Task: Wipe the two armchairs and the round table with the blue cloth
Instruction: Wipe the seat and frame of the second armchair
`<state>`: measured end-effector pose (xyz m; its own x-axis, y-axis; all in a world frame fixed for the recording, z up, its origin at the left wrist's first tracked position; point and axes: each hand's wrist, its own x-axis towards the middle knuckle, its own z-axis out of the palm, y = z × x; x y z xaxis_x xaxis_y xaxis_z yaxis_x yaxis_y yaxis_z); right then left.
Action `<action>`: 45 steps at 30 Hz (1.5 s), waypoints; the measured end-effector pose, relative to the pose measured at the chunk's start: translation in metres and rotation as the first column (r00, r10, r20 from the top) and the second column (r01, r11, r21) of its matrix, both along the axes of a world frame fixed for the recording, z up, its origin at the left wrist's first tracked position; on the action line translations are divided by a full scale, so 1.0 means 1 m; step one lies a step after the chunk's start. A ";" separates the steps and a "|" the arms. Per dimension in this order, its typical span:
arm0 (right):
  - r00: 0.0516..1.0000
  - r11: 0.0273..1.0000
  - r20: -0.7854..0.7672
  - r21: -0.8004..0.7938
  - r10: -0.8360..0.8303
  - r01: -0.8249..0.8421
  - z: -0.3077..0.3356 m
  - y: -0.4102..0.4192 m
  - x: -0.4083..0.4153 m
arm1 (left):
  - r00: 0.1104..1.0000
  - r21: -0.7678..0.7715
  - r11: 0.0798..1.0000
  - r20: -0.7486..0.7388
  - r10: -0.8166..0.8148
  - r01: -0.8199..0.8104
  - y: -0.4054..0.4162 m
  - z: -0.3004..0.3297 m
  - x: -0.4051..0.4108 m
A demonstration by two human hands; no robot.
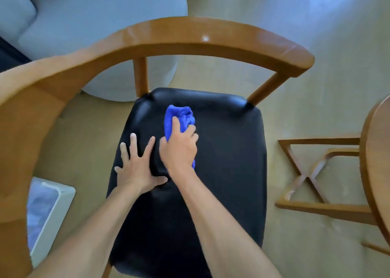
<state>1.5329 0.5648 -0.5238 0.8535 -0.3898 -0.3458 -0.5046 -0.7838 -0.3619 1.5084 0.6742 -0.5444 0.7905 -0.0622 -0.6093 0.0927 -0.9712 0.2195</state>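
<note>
The armchair [190, 39] has a curved glossy wooden back rail and a black padded seat [228, 155]. The right hand [179, 148] grips the bunched blue cloth [179, 117] on the seat's middle, fingers curled over it. The left hand [137, 163] lies flat beside it, fingers spread on the black upholstery. The round table [377, 172] edges in at right over beige flooring [316, 108]; a pale grey sofa [95, 13] sits beyond the chair

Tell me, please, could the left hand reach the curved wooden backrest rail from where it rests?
Probably yes: the left hand lies flat on the black padded seat, holding nothing, and nothing blocks the curved wooden backrest rail.
</note>
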 end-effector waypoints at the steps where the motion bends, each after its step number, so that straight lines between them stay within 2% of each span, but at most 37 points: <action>1: 0.999 0.998 -0.015 0.045 0.052 -0.051 0.003 0.012 -0.001 | 1.000 -0.039 0.999 -0.023 0.012 -0.013 0.003 0.003 0.003; 3: 0.999 0.971 -0.006 0.235 0.048 -0.045 0.009 -0.002 0.000 | 0.995 -0.118 0.989 -0.067 0.077 -0.085 0.007 0.010 0.009; 4: 0.999 0.947 0.031 0.320 0.023 -0.032 0.012 -0.021 -0.004 | 0.990 -0.161 0.977 -0.047 0.132 -0.138 0.006 0.013 0.013; 5: 0.996 0.939 0.089 0.340 0.019 -0.048 0.014 -0.044 -0.012 | 0.979 -0.212 0.957 0.010 0.204 -0.197 0.002 0.016 0.017; 6: 0.986 0.963 0.163 0.263 0.015 -0.059 0.015 -0.068 -0.023 | 0.956 -0.263 0.932 0.088 0.281 -0.250 -0.006 0.020 0.021; 8: 0.973 0.999 0.230 -0.026 0.033 -0.028 0.008 -0.115 -0.046 | 0.904 -0.324 0.902 0.220 0.366 -0.286 -0.027 0.027 0.032; 10: 0.987 0.977 0.143 -0.208 0.074 -0.043 -0.007 -0.147 -0.067 | 0.900 -0.351 0.889 0.211 0.382 -0.295 -0.055 0.031 0.042; 12: 0.988 0.949 0.029 -0.286 0.150 -0.136 -0.029 -0.159 -0.081 | 0.899 -0.355 0.867 0.133 0.418 -0.351 -0.079 0.030 0.050; 15: 0.980 0.924 0.066 -0.350 0.189 -0.154 -0.053 -0.162 -0.089 | 0.867 -0.285 0.871 0.193 0.460 -0.399 -0.097 0.022 0.053; 17: 0.975 0.919 0.134 -0.378 0.179 -0.116 -0.061 -0.162 -0.089 | 0.862 -0.258 0.898 0.278 0.423 -0.358 -0.105 0.019 0.048; 19: 0.966 0.916 0.180 -0.389 0.184 -0.102 -0.064 -0.163 -0.089 | 0.864 -0.300 0.910 0.330 0.381 -0.287 -0.119 0.019 0.039; 22: 0.947 0.923 0.261 -0.377 0.188 -0.080 -0.067 -0.165 -0.088 | 0.900 -0.346 0.932 0.363 0.240 -0.108 -0.162 0.021 0.035; 25: 0.938 0.915 0.281 -0.395 0.203 -0.079 -0.073 -0.165 -0.091 | 0.910 -0.234 0.968 0.413 0.019 0.086 -0.209 0.019 0.033; 27: 0.939 0.904 0.276 -0.422 0.208 -0.076 -0.075 -0.166 -0.091 | 0.908 -0.132 0.981 0.412 -0.076 0.143 -0.222 0.014 0.035; 32: 0.921 0.921 0.342 -0.386 0.188 -0.045 -0.073 -0.165 -0.089 | 0.886 -0.032 0.978 0.430 -0.173 0.207 -0.167 0.000 0.051; 36: 0.929 0.923 0.321 -0.382 0.185 -0.051 -0.072 -0.164 -0.089 | 0.915 -0.152 0.987 0.389 0.108 -0.052 -0.084 -0.003 0.082; 40: 0.929 0.924 0.324 -0.380 0.178 -0.044 -0.073 -0.166 -0.091 | 0.884 -0.134 0.980 0.428 0.190 -0.146 -0.041 -0.006 0.089; 45: 0.926 0.921 0.335 -0.389 0.173 -0.032 -0.077 -0.165 -0.091 | 0.842 -0.117 0.966 0.472 0.260 -0.233 -0.032 -0.001 0.085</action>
